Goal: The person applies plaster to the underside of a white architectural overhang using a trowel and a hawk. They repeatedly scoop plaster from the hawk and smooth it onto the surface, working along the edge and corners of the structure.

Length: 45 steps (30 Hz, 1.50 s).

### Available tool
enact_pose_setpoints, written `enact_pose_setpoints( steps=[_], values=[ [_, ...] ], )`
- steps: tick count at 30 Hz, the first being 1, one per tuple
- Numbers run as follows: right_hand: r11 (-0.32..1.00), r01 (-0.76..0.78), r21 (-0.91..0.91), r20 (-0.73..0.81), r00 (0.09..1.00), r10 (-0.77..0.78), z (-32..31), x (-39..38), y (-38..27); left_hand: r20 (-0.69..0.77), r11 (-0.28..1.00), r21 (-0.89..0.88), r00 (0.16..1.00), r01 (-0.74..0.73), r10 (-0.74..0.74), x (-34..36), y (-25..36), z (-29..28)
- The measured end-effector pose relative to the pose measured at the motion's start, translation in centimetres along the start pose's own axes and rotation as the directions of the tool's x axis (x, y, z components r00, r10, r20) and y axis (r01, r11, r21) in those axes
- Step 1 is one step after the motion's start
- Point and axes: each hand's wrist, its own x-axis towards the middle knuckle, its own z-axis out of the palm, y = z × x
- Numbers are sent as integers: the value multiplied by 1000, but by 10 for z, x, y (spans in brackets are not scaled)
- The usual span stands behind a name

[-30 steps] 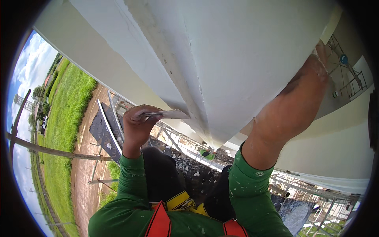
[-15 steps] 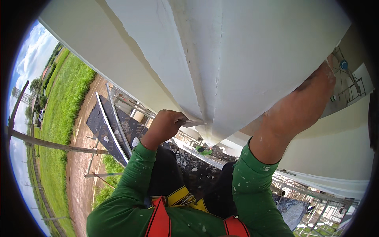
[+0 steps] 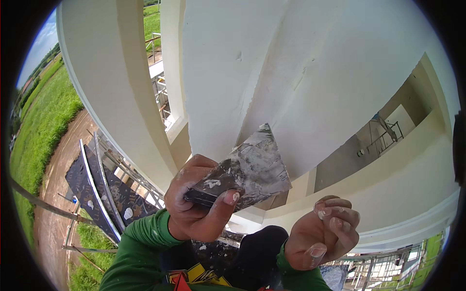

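My left hand (image 3: 194,208) is closed round the dark handle of a putty knife (image 3: 262,167). Its broad, tapering metal blade is smeared with white and grey putty and shows its flat face. Behind the blade stands a white wall surface (image 3: 223,63) with a rough-edged, lengthwise strip of filler; whether the blade touches it I cannot tell. To the right of the knife, my right hand (image 3: 323,233) is held palm inward, fingers loosely curled and thumb apart, with nothing in it. Both hands carry white smudges.
A cream column (image 3: 107,72) rises at left beside a narrow opening. Scaffold poles (image 3: 48,208) and a dark, splattered board (image 3: 104,189) lie below left. At right is a recessed opening (image 3: 383,131) above a curved cream ledge (image 3: 412,169). More scaffolding (image 3: 383,266) stands below right.
My left hand has come up with the putty knife, turning its blade face into view. My right hand has come down from the far right to beside the knife. The view has shifted.
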Motion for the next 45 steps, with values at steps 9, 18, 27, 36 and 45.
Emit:
enact_pose_setpoints(
  steps=[9,18,27,36,45],
  values=[
    [602,491,-630,422,867,-265,-9,-20,19,94,987,-162,995,-21,37,-17,-22,73],
    [264,808,-527,670,586,-455,-23,69,42,61,876,77,880,-476,472,-2,-59,89],
    [-192,935,-299,899,208,-385,-29,162,32,280,762,408,863,-503,420,-26,-79,85],
    [-212,896,-390,862,274,-427,-35,330,-26,256,802,259,839,-538,480,-24,-85,76],
    [-85,761,-643,670,505,-544,-30,452,-55,234,845,136,845,-518,480,-22,-84,70]
  ],
)
